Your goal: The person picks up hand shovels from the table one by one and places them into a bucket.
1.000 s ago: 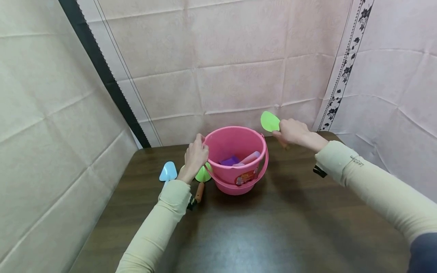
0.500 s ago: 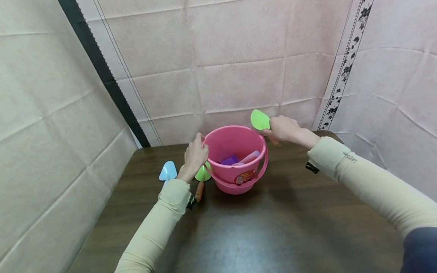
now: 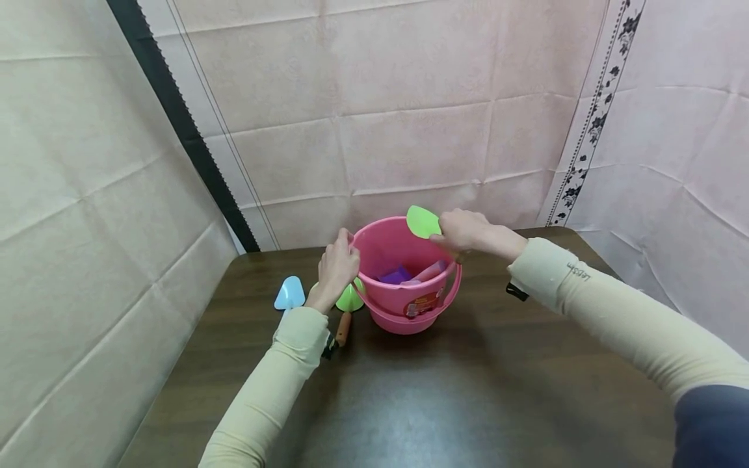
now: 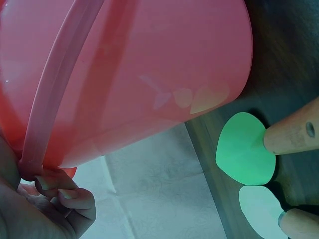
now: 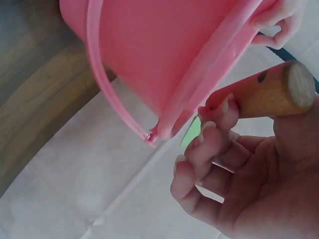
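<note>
A pink bucket (image 3: 389, 298) stands upright on the table, its bail handle hanging down at the front. My left hand (image 3: 338, 265) grips its left rim, fingers curled by the handle's hinge in the left wrist view. My right hand (image 3: 468, 231) holds a green toy shovel (image 3: 422, 221) by its wooden handle (image 5: 269, 94). The shovel's blade overlaps the bucket's back right rim in the head view. Inside the bucket lie a purple piece (image 3: 394, 275) and a pinkish, rod-like piece (image 3: 431, 270).
Left of the bucket lie a second green shovel (image 3: 349, 298) with a wooden handle and a light blue shovel (image 3: 289, 293). A paler shovel (image 4: 260, 211) shows in the left wrist view, mostly behind my left hand from above. Pale cloth (image 3: 409, 149) hangs behind the table (image 3: 404, 403).
My right hand has carried the green shovel leftward and, lately, a little lower, from right of the bucket to over its rim. The left hand has kept its grip on the bucket.
</note>
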`<state>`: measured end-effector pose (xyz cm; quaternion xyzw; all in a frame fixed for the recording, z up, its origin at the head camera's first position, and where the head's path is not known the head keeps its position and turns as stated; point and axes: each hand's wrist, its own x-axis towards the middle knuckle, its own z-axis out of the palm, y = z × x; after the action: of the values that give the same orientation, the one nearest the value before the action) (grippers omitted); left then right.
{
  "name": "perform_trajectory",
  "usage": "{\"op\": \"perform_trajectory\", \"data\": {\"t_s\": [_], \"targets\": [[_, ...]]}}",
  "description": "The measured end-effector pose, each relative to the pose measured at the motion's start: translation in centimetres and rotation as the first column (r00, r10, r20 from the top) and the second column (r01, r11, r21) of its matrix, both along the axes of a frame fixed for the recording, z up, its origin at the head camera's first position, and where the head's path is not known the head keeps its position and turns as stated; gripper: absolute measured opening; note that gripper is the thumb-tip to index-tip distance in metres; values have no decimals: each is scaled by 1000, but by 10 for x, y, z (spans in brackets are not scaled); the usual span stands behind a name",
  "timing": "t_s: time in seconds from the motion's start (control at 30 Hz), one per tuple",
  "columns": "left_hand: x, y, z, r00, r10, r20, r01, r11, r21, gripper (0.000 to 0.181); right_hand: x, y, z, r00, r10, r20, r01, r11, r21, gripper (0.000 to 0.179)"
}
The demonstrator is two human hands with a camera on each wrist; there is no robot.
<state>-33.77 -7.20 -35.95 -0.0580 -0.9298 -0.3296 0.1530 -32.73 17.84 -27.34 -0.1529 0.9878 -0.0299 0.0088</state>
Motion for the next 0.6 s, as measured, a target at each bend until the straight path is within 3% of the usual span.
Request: {"op": "perform_trajectory", "data": {"t_s": [0.37,0.6], "targets": [[2,2,2,1000,-2,5,2,1000,6,27,-3,-17,-5,988,127,94,-129,991,20,43],[3,1,1,1000,-2,3,2,1000,8,26,-2,-22,-6,980,166,106,-168,986,7,43]]}}
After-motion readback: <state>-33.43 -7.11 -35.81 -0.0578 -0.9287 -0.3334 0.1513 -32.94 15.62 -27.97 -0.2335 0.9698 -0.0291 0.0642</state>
